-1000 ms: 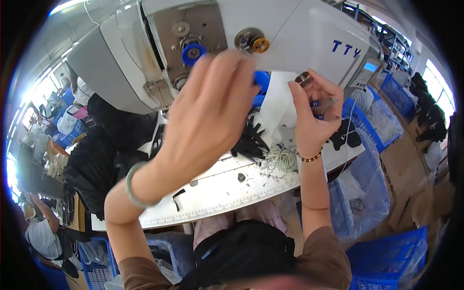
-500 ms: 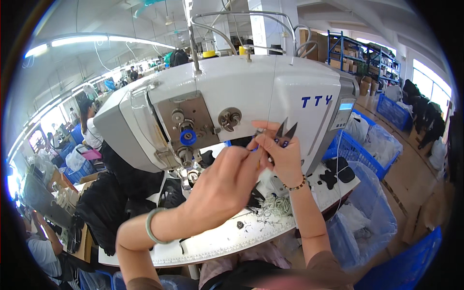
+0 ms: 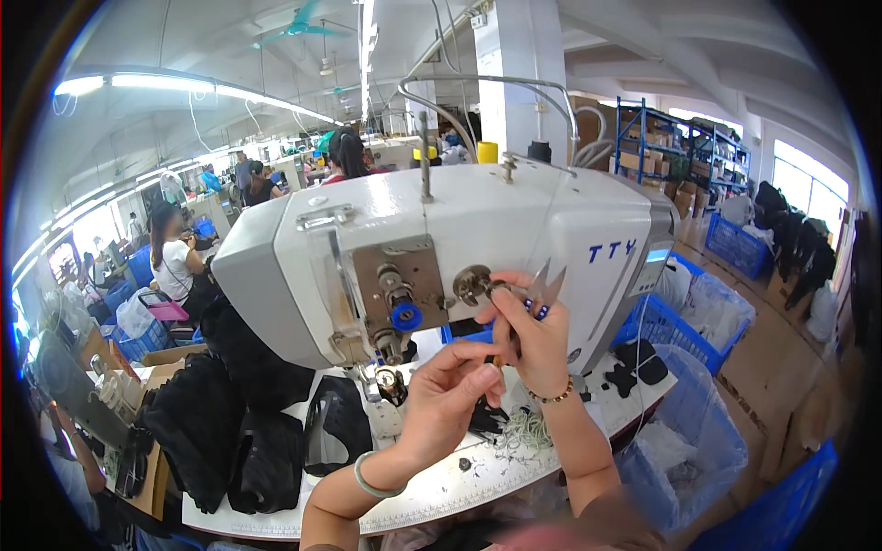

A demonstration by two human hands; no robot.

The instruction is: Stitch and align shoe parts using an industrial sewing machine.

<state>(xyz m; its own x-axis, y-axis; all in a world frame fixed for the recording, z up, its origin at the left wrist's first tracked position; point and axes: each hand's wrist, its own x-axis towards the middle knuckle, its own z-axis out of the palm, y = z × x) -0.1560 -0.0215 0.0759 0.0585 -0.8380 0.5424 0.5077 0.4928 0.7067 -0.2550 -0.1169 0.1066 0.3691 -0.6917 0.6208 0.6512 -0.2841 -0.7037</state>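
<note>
My right hand [image 3: 536, 335], with a beaded bracelet, is closed round thread snips [image 3: 544, 292] whose two pointed blades stick up and stand apart. Its fingertips reach the round metal tension dial [image 3: 474, 286] on the sewing machine's white front; whether they touch it I cannot tell. Just below and left, my left hand [image 3: 452, 390], wearing a pale green bangle, has thumb and fingers pinched together close to the right palm. Whatever sits in that pinch is too small to name. Left of both hands is the machine's needle area with a blue knob [image 3: 405, 317].
A black shoe upper [image 3: 337, 424] lies on the white table [image 3: 432, 496], with black fabric pieces [image 3: 193, 422] piled left. Tangled pale cord [image 3: 526, 430] and scraps lie below my hands. Blue crates [image 3: 680, 321] and a plastic-lined bin [image 3: 689, 441] stand right. Other people sit at the far left.
My left hand has dropped and turned, its fingers now lower beside my right palm. My right hand still holds the snips, nearer the dial. The view has shifted, so the machine appears lower and further right.
</note>
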